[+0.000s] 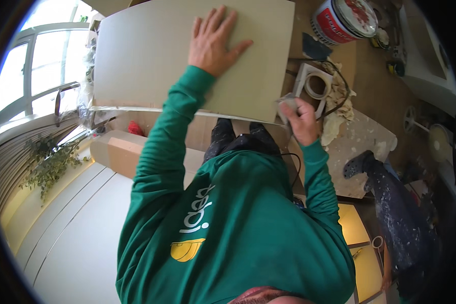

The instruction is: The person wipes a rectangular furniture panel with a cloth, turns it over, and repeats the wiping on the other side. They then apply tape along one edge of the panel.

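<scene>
A large, flat beige-grey panel (147, 55) lies in front of me. My left hand (215, 45) rests on its far part, palm down with the fingers spread. By the panel's near right corner, my right hand (305, 121) is closed round a small grey sanding pad (287, 107). The pad meets the panel's right edge; its underside is hidden. Just beyond that hand, a roll of tape (317, 85) sits on a white frame-like piece.
A paint-smeared tin (342, 23) stands at the far right, with a dark sheet (316, 48) and crumpled paper (339, 96) nearer. A dark cable loops there. Another person's leg (397, 207) is at the right. A cardboard box (121, 152) and leafy plant (48, 162) are left.
</scene>
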A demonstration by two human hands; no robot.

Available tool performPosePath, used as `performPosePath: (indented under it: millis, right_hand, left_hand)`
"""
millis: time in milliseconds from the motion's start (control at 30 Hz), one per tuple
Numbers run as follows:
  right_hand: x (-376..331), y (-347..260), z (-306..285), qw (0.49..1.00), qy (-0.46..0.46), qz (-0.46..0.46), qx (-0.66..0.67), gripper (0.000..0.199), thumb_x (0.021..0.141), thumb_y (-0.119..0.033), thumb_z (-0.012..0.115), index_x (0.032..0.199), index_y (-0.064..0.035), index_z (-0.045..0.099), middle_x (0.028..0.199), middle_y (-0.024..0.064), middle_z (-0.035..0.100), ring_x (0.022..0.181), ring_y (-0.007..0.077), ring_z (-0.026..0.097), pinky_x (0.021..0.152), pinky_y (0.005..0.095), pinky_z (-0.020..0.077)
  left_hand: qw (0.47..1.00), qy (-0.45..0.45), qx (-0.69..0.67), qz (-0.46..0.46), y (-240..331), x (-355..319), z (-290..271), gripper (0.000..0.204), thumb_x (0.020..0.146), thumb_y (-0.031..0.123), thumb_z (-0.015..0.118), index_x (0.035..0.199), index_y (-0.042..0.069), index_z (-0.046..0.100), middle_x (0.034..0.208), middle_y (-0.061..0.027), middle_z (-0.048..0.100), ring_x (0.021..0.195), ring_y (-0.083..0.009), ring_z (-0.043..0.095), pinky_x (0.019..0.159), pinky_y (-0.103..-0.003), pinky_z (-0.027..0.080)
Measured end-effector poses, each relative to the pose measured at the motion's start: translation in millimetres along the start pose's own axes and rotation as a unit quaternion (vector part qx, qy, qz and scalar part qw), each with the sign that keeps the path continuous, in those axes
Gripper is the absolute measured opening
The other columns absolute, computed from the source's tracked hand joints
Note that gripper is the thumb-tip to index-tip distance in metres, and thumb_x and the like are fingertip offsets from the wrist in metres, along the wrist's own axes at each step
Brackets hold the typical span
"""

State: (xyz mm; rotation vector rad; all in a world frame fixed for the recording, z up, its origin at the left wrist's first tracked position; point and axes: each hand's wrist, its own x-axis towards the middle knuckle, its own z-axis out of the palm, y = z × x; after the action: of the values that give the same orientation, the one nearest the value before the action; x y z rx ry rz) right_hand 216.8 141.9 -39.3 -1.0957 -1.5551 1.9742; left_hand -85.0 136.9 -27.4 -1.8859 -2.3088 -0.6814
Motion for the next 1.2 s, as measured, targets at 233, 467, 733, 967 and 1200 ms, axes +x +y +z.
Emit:
performPosePath:
  millis: [233, 467, 733, 967, 1200]
  right_hand:
    - [-8, -5, 9, 0.995, -0.079, 0.059, 0.014, 0.031, 0.095, -0.029, 0.075, 0.101, 0.0019, 0.072, 0.085, 0.0000, 0.071, 0.077, 0.0051, 0.059, 0.071, 0.0255, 0.0503]
    - [58, -17, -7, 0.993, 0.001, -0.047, -0.107, 0.045, 0.095, -0.044, 0.072, 0.095, 0.0015, 0.073, 0.073, 0.0018, 0.065, 0.068, 0.0070, 0.052, 0.063, 0.0285, 0.0458]
    - [190, -51, -36, 0.987, 0.094, -0.095, -0.088, 0.047, 0.094, -0.046, 0.073, 0.102, 0.0003, 0.074, 0.084, 0.0020, 0.073, 0.075, 0.0086, 0.061, 0.071, 0.0277, 0.0500]
    - [168, -27, -35, 0.997, 0.013, -0.066, -0.045, 0.044, 0.093, -0.040, 0.076, 0.106, 0.0019, 0.074, 0.096, 0.0022, 0.074, 0.088, 0.0077, 0.062, 0.081, 0.0270, 0.0510]
    - [222, -41, -45, 0.991, 0.069, -0.074, -0.089, 0.046, 0.094, -0.043, 0.075, 0.107, 0.0018, 0.074, 0.102, 0.0050, 0.075, 0.093, 0.0083, 0.064, 0.087, 0.0285, 0.0503]
  left_hand:
    - [0.985, -0.047, 0.096, -0.136, -70, 110, 11, 0.071, 0.094, 0.065, 0.055, 0.122, 0.002, 0.072, 0.128, -0.0234, 0.067, 0.120, -0.0384, 0.063, 0.103, -0.042, 0.049]
    - [0.960, -0.163, 0.019, -0.228, -53, 127, -3, 0.067, 0.097, 0.062, 0.050, 0.097, 0.002, 0.080, 0.100, -0.0234, 0.075, 0.097, -0.0377, 0.072, 0.090, -0.044, 0.054]
    - [0.955, -0.212, 0.050, -0.204, -71, 135, 17, 0.066, 0.097, 0.067, 0.048, 0.113, 0.010, 0.077, 0.109, -0.0190, 0.075, 0.109, -0.0368, 0.068, 0.103, -0.046, 0.048]
    - [0.978, -0.120, 0.047, -0.164, -78, 120, 29, 0.065, 0.098, 0.064, 0.046, 0.097, 0.008, 0.080, 0.094, -0.0184, 0.076, 0.092, -0.0374, 0.071, 0.095, -0.047, 0.052]
    - [0.952, -0.189, 0.056, -0.236, -49, 133, -9, 0.063, 0.100, 0.055, 0.047, 0.088, 0.002, 0.079, 0.093, -0.0215, 0.075, 0.089, -0.0384, 0.072, 0.086, -0.046, 0.054]
